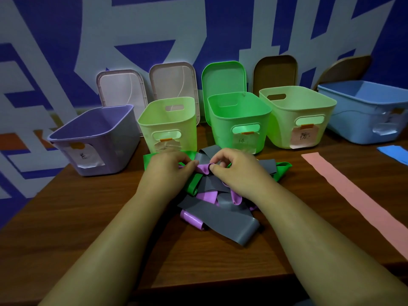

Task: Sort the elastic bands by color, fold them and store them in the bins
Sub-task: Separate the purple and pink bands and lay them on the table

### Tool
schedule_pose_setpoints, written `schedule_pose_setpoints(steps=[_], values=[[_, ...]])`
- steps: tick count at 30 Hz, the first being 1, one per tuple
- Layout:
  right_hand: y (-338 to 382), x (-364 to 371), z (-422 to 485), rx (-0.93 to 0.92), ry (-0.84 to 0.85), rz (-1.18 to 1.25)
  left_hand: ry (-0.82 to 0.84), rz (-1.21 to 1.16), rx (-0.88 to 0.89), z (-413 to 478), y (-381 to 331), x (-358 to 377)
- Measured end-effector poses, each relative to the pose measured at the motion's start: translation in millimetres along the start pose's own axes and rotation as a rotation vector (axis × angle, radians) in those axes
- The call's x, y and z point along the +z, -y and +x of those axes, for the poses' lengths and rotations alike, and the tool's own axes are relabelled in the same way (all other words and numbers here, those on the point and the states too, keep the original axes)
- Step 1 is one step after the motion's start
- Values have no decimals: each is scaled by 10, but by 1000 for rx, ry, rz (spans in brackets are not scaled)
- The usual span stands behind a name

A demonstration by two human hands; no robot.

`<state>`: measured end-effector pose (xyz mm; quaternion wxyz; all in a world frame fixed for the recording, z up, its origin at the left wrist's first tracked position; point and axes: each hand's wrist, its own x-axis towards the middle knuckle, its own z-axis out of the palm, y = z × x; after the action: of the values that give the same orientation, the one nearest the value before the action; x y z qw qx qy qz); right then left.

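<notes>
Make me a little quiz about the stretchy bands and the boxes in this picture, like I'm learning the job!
1. True or false: the left hand and the right hand both pinch the purple band.
2. Which long band lies stretched flat by itself on the table? A pink, B grey, C green.
3. What colour is the leftmost bin?
Key: 1 true; 2 A, the pink band; 3 purple.

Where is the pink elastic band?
Head view: the pink elastic band lies flat on the table, right of the tangled pile, in front of the blue bin.
</notes>
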<state>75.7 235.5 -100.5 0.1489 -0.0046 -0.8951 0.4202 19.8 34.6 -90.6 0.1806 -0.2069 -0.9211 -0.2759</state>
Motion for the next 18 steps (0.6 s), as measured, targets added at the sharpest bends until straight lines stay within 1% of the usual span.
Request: schedule_pose_setpoints(steps=[6, 9, 13, 18], values=[[37, -42, -54, -26, 72, -36, 105, -98, -180, 9, 6, 1], [41, -32, -75, -43, 117, -53, 139, -112, -216, 11, 12, 1], [50, -25, -90, -39, 134, -74, 134, -123, -258, 6, 1, -13], [59, -28, -86, -41, 151, -102, 81, -152, -319, 10, 9, -38]])
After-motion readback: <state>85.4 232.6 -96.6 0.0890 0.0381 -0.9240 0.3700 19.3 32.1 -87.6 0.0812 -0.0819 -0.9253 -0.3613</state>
